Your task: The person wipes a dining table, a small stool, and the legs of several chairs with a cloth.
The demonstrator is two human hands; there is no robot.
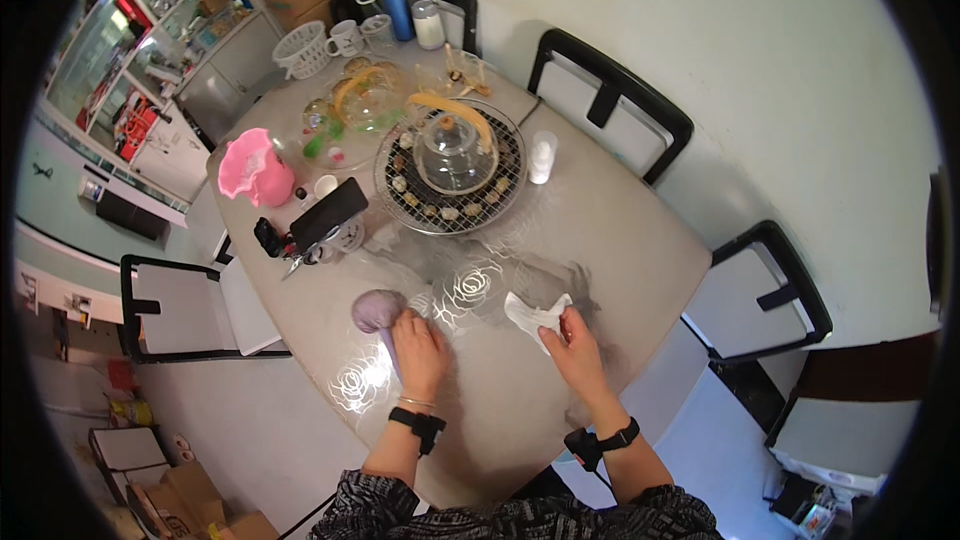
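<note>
My left hand [420,352] is closed around the narrow part of a mauve cloth bundle [379,310], whose rounded, bulging end rests toward the table's middle left. My right hand [576,355] pinches a crumpled white cloth or tissue [538,315] between thumb and fingers, over the front right of the tabletop [510,390]. The two hands are apart, and neither item touches the other. What lies inside the mauve bundle is hidden.
Beyond my hands stands a glass teapot [456,161] on a round wire grill ringed with small roundish items. A smartphone [330,215], scissors [294,264] and pink container [259,169] are at left, a white-filled tumbler [542,157] at right. Chairs [611,101] surround the table.
</note>
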